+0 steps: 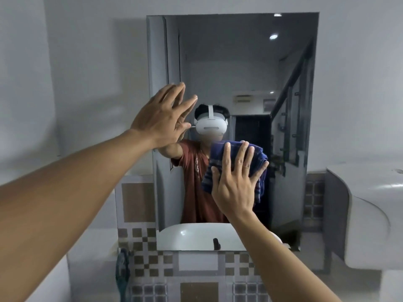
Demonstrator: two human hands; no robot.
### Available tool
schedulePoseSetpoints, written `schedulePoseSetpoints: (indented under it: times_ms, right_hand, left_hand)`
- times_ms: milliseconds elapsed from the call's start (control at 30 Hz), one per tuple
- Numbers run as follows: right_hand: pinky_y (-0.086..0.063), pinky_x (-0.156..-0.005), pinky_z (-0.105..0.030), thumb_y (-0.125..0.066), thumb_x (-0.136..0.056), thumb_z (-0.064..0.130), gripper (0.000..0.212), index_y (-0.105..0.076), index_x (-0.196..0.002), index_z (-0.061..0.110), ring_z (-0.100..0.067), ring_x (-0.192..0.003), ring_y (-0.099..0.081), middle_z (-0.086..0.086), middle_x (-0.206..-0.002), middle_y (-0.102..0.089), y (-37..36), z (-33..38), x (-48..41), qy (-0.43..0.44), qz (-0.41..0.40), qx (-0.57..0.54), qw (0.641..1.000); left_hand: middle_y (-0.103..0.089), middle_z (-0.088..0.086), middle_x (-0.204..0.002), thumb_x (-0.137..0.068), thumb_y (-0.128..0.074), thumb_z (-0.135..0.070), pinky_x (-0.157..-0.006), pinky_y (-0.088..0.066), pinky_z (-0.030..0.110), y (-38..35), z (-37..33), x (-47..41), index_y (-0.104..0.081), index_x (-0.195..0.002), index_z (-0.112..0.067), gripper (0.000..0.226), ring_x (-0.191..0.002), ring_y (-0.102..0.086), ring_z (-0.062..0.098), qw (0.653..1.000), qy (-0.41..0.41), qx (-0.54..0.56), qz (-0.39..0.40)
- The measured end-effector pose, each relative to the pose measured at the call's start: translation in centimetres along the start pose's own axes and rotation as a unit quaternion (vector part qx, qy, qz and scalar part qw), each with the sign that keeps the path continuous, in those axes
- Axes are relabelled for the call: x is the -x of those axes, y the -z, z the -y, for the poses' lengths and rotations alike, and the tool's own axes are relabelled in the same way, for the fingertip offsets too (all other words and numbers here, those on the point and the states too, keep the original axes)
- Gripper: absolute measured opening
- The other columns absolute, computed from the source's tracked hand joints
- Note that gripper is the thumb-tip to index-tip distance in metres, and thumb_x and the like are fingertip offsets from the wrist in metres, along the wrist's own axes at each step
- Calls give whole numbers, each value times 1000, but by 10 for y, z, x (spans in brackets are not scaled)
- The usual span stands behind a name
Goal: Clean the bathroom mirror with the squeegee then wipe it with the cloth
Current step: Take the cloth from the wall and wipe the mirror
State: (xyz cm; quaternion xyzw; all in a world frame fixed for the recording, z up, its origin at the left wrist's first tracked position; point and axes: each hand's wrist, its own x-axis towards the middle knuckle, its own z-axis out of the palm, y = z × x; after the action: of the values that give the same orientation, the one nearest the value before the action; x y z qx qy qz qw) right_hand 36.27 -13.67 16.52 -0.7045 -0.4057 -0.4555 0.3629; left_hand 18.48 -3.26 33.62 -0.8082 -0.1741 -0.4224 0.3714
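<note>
Bare right hand (236, 182) flat, fingers spread, pressing a bunched blue striped cloth (255, 152) against the frameless rectangular glass mirror (239, 62), left hand (162, 118) open, fingers splayed on the mirror's left edge, glossy checkered tiles (144, 243) beneath

Glossy glass mirror (239, 62), woven cloth (218, 158)

upper mirror (239, 62) glass wide open | left hand (162, 118) flat, blocking the left edge | right hand (234, 182) and cloth (220, 158) fill mid-glass | white basin (370, 214) juts in at right, crowding lower corner
</note>
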Motion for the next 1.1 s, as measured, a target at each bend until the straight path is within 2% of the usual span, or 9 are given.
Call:
schedulePoseSetpoints:
  times_ms: [67,200,300,467,533,600,667,867,1100]
  right_hand:
    - [5,-117,-74,-36,-106,43,64,-19,-161,18,-39,-156,-5,-23,-167,-11,-7,23,3,52,3,2,999]
    - [-1,-117,-74,-42,-105,38,61,-25,-160,20,-35,-155,-13,-17,-167,-18,-23,62,8,150,6,-7,989]
    - [3,-119,-71,-41,-105,37,59,-25,-160,21,-31,-155,-16,-13,-168,-20,-30,83,11,208,23,-11,978]
    - [3,-122,-65,-38,-106,39,57,-27,-159,22,-27,-156,-15,-10,-168,-23,-36,74,35,290,57,-11,955]
    - [0,-122,-64,-40,-105,40,58,-27,-159,22,-26,-156,-17,-9,-167,-25,-36,61,48,299,64,-9,952]
    - [-7,-122,-66,-42,-103,42,60,-29,-159,21,-26,-155,-20,-10,-166,-26,-33,43,56,272,64,-4,960]
    - [-16,-119,-69,-45,-103,44,63,-28,-159,21,-28,-154,-23,-12,-166,-25,-28,23,59,226,58,4,972]
    - [0,-122,-66,-42,-103,49,64,-27,-159,22,-29,-155,-14,-13,-167,-22,-3,-38,32,149,28,36,988]
    - [-5,-121,-67,-31,-104,50,66,-20,-161,18,-29,-157,-5,-14,-169,-10,14,-100,20,-21,-10,13,1000]
  left_hand:
    - [-25,17,-161,-91,-57,-50,-118,-29,50,2,0,-1,-31,-154,-25,72,-148,-23,36,1000,-2,4,0]
    - [-26,16,-161,-91,-60,-49,-115,-32,52,5,2,-2,-32,-154,-26,72,-147,-24,36,1000,-2,10,7]
    - [-28,15,-160,-91,-58,-49,-114,-33,51,3,6,-2,-33,-154,-26,71,-147,-25,35,1000,-10,9,3]
    - [-26,16,-161,-92,-54,-50,-117,-31,50,3,3,0,-31,-154,-25,70,-147,-24,35,1000,-3,11,5]
    - [-27,16,-160,-95,-53,-44,-116,-34,48,1,-7,8,-34,-153,-23,65,-146,-26,35,998,40,37,-23]
    - [-30,15,-157,-96,-52,-41,-113,-39,47,-4,-21,25,-38,-150,-22,59,-143,-29,34,991,96,73,-59]
    - [-31,16,-156,-95,-54,-40,-112,-39,47,-13,-36,49,-41,-148,-22,57,-142,-30,34,989,101,88,-58]
    - [-26,19,-160,-90,-60,-44,-118,-29,53,-32,-50,78,-39,-151,-24,67,-145,-26,39,996,55,62,18]
    - [-27,19,-159,-89,-59,-43,-118,-29,54,-33,-53,78,-39,-151,-24,68,-145,-26,40,996,60,60,19]
